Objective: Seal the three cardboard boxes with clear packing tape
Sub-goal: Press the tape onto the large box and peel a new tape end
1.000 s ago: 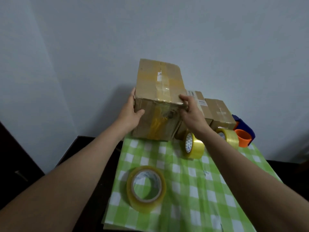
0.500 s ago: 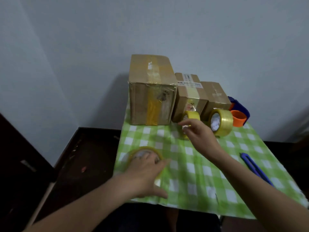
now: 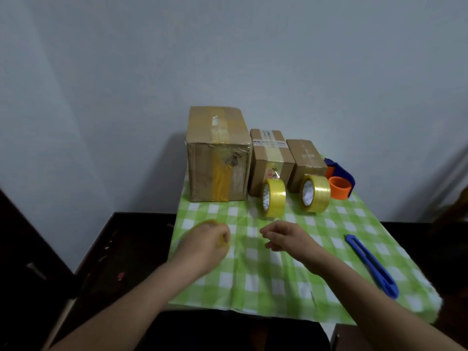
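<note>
Grips flat-lying yellowish clear packing tape roll [image 3: 197, 225] in curled left hand [image 3: 206, 245], near left edge of green-and-white checked cloth [image 3: 253, 274]. Holds right hand [image 3: 286, 236] loosely curled, empty, nearby. Faces three taped brown cardboard boxes [image 3: 271, 158], well apart at wall.

Nothing legible anywhere. On top of the middle box [image 3: 272, 171], a white printed label [image 3: 269, 142] with dark lines of print, too blurred to read. Inside the cores of the left upright tape roll [image 3: 276, 198] and the right upright tape roll [image 3: 317, 193], blue marks, too small to make out.
</note>
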